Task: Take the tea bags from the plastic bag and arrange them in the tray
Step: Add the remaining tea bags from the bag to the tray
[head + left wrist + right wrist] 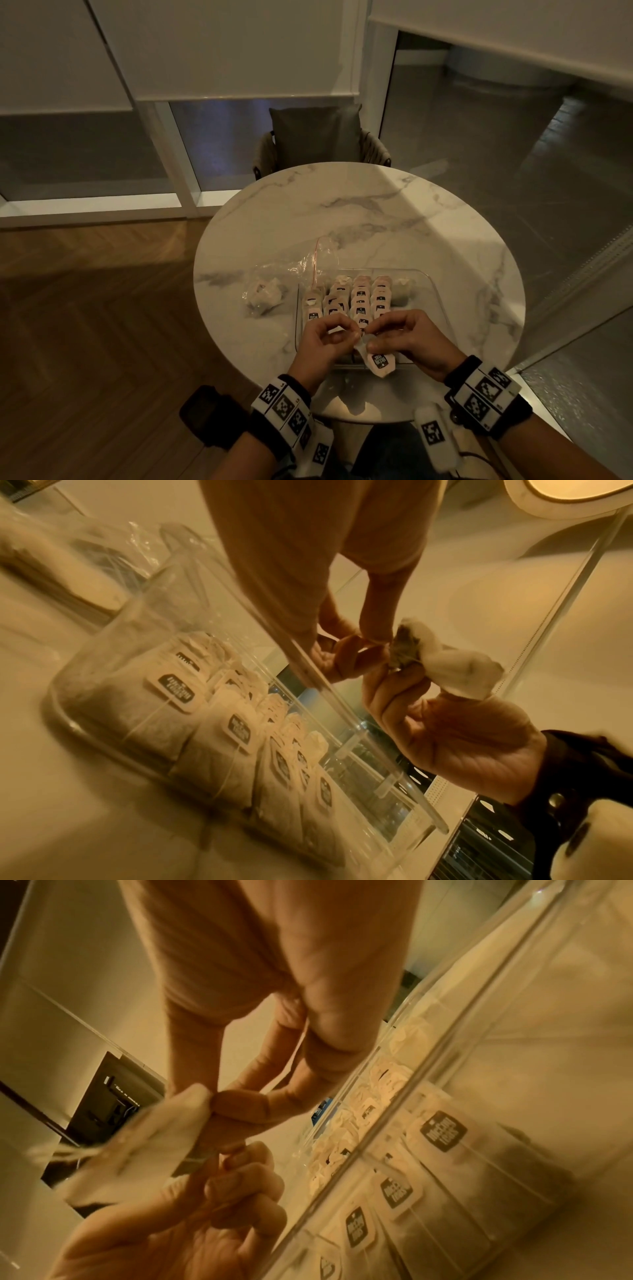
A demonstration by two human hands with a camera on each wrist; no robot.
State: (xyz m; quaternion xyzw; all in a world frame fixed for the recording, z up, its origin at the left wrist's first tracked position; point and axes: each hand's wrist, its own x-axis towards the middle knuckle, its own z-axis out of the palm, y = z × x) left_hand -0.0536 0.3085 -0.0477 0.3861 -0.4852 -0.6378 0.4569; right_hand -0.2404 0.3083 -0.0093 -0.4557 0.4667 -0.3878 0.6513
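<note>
Task well advanced: clear tray (pixel 432 287) near the table's (pixel 359 205) front edge holds approx. four rows of tagged tea bags (pixel 360 298); a few remain in the crumpled plastic bag (pixel 270 291) just left of it. Left hand (pixel 323 339) & right hand (pixel 407 337), fingertips together, both pinch one crumpled tea bag (pixel 378 361) above the tray's near wall; its tag hangs below.

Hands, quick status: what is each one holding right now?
Left hand: fingers pinching a tea bag over the tray.
Right hand: fingers pinching the same tea bag.
</note>
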